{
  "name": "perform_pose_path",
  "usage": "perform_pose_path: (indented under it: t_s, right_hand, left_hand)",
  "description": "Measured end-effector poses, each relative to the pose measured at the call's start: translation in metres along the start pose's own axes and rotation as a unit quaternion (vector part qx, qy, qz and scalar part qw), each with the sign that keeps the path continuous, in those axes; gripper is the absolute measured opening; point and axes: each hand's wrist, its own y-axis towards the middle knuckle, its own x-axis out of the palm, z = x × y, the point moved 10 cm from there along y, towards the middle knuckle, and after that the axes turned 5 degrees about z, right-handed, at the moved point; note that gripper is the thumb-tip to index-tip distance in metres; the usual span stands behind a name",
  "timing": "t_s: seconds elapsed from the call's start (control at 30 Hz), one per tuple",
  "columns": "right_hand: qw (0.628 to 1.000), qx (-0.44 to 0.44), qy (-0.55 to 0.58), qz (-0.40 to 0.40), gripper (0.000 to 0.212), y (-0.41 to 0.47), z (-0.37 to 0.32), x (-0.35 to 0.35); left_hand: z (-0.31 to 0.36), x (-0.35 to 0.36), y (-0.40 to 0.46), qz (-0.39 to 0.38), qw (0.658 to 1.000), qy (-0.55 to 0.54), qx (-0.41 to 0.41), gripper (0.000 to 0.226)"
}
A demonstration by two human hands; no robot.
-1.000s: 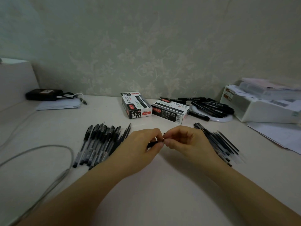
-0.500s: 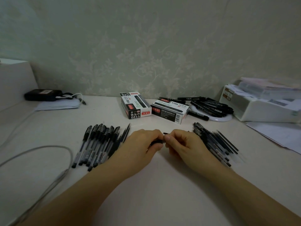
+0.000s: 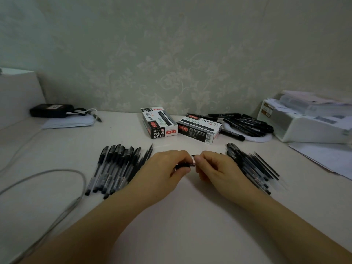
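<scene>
At the middle of the white table, my left hand (image 3: 163, 168) and my right hand (image 3: 215, 167) meet over one black pen (image 3: 185, 165). Both pinch it between thumb and curled fingers, the left on its dark grip end, the right on its other end. Most of the pen is hidden inside the hands. A row of capped black pens (image 3: 114, 168) lies just left of my left hand. A looser pile of pens and refills (image 3: 253, 166) lies right of my right hand.
Two black-and-white pen boxes (image 3: 159, 122) (image 3: 200, 129) sit behind the hands. Black markers (image 3: 247, 123) are heaped on a white plate. A white tray with papers (image 3: 308, 121) stands at the right, a grey cable (image 3: 47, 180) loops at the left, a black device (image 3: 50, 110) sits far left.
The hands have sunk slightly toward the table and their fingers have shifted on the pen; they stay together in the same spot. The piles have not moved.
</scene>
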Motion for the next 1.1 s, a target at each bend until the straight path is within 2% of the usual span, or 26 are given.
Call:
perform_pose_path:
  t_s: [0.17, 0.37, 0.53, 0.73, 0.8, 0.97, 1.1]
  right_hand:
    - [1.0, -0.012, -0.003, -0.012, 0.008, 0.0011, -0.0017, 0.0022]
    - [1.0, -0.014, -0.006, -0.005, 0.032, 0.0007, -0.0032, 0.0029]
    - [1.0, -0.011, 0.002, -0.021, 0.009, 0.0003, -0.0029, 0.0041]
    - [0.999, -0.012, 0.008, -0.029, 0.032, -0.0009, -0.0032, 0.0071]
    - [1.0, -0.01, 0.012, -0.02, 0.031, -0.0004, -0.0044, 0.0055]
    - [0.999, -0.009, -0.001, -0.036, 0.01, -0.0016, -0.0054, 0.0069]
    - [0.999, -0.005, 0.028, -0.04, 0.024, -0.0019, -0.006, 0.0072]
  left_hand:
    - [-0.0027, -0.0012, -0.0004, 0.004, 1.0, -0.001, -0.007, 0.009]
    - [-0.0024, 0.0023, -0.0006, -0.004, 1.0, 0.001, -0.01, 0.012]
    - [-0.009, -0.0002, -0.0012, 0.004, 0.999, -0.012, -0.037, 0.007]
    - [-0.0021, -0.0006, -0.0006, 0.005, 0.999, -0.028, -0.022, 0.005]
    - [-0.0031, -0.0002, -0.0007, 0.005, 0.999, -0.029, -0.026, 0.006]
    - [-0.0061, -0.0047, -0.0007, 0.024, 0.998, -0.033, -0.038, 0.006]
    - [-0.0031, -0.0052, -0.0006, 0.024, 0.998, -0.041, -0.032, 0.006]
